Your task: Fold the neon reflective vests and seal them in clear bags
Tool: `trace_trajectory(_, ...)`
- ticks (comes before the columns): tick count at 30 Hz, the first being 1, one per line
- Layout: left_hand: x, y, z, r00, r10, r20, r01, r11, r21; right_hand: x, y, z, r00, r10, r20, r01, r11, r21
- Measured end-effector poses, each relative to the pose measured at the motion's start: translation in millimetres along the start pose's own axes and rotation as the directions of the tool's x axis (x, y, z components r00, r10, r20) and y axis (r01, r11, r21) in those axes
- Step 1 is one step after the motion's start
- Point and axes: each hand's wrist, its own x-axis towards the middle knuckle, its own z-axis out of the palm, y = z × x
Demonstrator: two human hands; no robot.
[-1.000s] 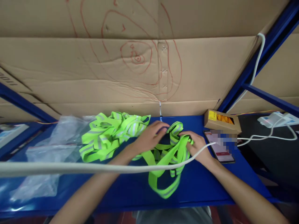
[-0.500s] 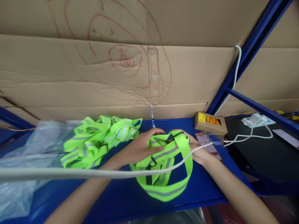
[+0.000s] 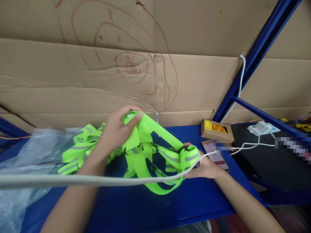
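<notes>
My left hand (image 3: 119,127) is closed on part of a neon green reflective strap (image 3: 162,131), thumb pressed over the band. From there the strap runs taut down to the right, where my right hand (image 3: 202,165) grips its bunched end beside a black buckle. Loose loops with grey stripes hang between the hands, low over the blue table (image 3: 136,210). Behind my left forearm lies a heap of similar green straps (image 3: 80,145). The fingers of my right hand are partly hidden by the strap and a white cable.
A white cable (image 3: 97,181) crosses close in front of the view. Clear plastic bags (image 3: 39,155) lie left. At right are a phone (image 3: 216,155), a cardboard box (image 3: 216,131) and a blue frame post (image 3: 250,61). Cardboard (image 3: 199,81) stands behind.
My left hand has moved up and left, drawing a length of strap out from the bundle. My right hand has shifted slightly down and left, still holding the other end.
</notes>
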Motion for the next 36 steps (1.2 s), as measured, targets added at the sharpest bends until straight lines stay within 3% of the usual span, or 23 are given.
trace_trajectory(3,3,-24,-8.1,0.986,-0.052,0.161,0.030,0.990,0.137,5,15,-8,0.977,-0.131,-0.169,0.085,0.963,-0.256)
trace_trajectory(5,-2,-39,-13.4,0.924,-0.127,0.361,0.000,0.943,0.334,8,24,-10,0.931,-0.272,-0.243,0.107,0.841,-0.531)
trace_trajectory(7,-11,-45,-11.8,0.864,-0.181,0.470,-0.082,0.870,0.486,10,29,-9,0.906,-0.365,-0.214,0.094,0.667,-0.739)
trace_trajectory(9,-23,-35,-1.5,0.876,-0.106,0.471,-0.155,0.862,0.483,13,29,-6,0.907,-0.400,-0.135,0.094,0.502,-0.860)
trace_trajectory(10,-30,-25,5.9,0.890,-0.012,0.456,-0.202,0.885,0.418,15,26,-4,0.911,-0.404,-0.084,0.109,0.432,-0.895)
trace_trajectory(11,-36,-13,13.7,0.877,0.080,0.473,-0.253,0.915,0.314,19,22,-3,0.914,-0.405,-0.031,0.134,0.372,-0.918)
trace_trajectory(13,-45,10,28.1,0.807,0.197,0.557,-0.322,0.937,0.134,29,10,0,0.915,-0.399,0.065,0.191,0.287,-0.939)
trace_trajectory(15,-47,23,37.4,0.788,0.224,0.574,-0.333,0.938,0.091,43,-5,1,0.914,-0.385,0.126,0.237,0.258,-0.937)
trace_trajectory(18,-39,17,41.3,0.827,0.172,0.534,-0.256,0.963,0.086,70,-22,-4,0.929,-0.310,0.204,0.309,0.342,-0.887)
trace_trajectory(21,-26,-2,43.4,0.813,0.123,0.569,-0.127,0.991,-0.033,99,-28,-17,0.952,-0.203,0.229,0.306,0.603,-0.737)
trace_trajectory(23,-20,-9,49.2,0.860,0.072,0.506,-0.039,0.996,-0.074,116,-29,-25,0.965,-0.144,0.221,0.252,0.749,-0.613)
trace_trajectory(26,-17,-8,59.6,0.937,-0.018,0.349,0.053,0.994,-0.091,134,-37,-32,0.965,-0.150,0.215,0.235,0.861,-0.451)
trace_trajectory(28,-16,-6,61.0,0.932,-0.059,0.358,0.095,0.992,-0.084,139,-48,-33,0.960,-0.193,0.203,0.262,0.874,-0.409)
trace_trajectory(31,-14,-8,50.9,0.914,-0.089,0.396,0.135,0.987,-0.090,137,-62,-34,0.958,-0.233,0.170,0.287,0.821,-0.494)
trace_trajectory(33,-10,-11,40.1,0.922,-0.133,0.365,0.223,0.950,-0.217,135,-66,-35,0.961,-0.265,0.079,0.261,0.774,-0.577)
trace_trajectory(34,-8,-12,34.8,0.918,-0.169,0.360,0.297,0.894,-0.336,134,-67,-36,0.962,-0.269,0.044,0.241,0.765,-0.597)
trace_trajectory(36,-5,-15,25.6,0.890,-0.227,0.396,0.437,0.675,-0.595,132,-67,-38,0.970,-0.234,0.069,0.231,0.789,-0.570)
